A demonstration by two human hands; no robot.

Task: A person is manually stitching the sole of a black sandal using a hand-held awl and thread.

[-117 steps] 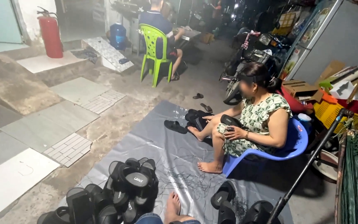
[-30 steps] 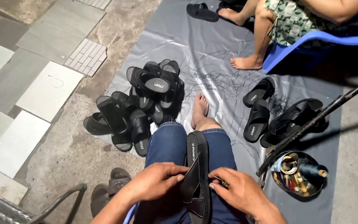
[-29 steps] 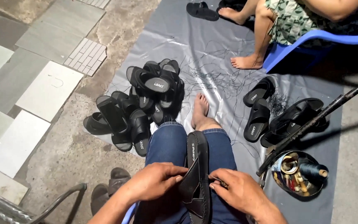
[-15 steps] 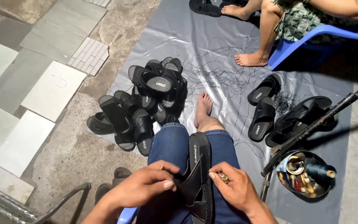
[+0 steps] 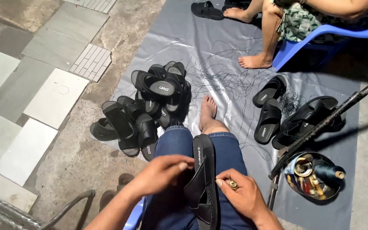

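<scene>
Little has shifted since earlier: a black slide sandal (image 5: 203,179) is held on edge across the denim lap, gripped by the left hand (image 5: 160,172) and right hand (image 5: 239,194) (something small pinched). Thread spools fill a round tin (image 5: 316,176).

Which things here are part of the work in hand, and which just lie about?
In hand:
left hand
right hand
black sandal on the lap
small metal piece

Lying about:
sandal pile
thread tin
loose thread
grey sheet

Sandal (image 5: 203,179) on lap, sandal pile (image 5: 150,106) ahead-left
</scene>
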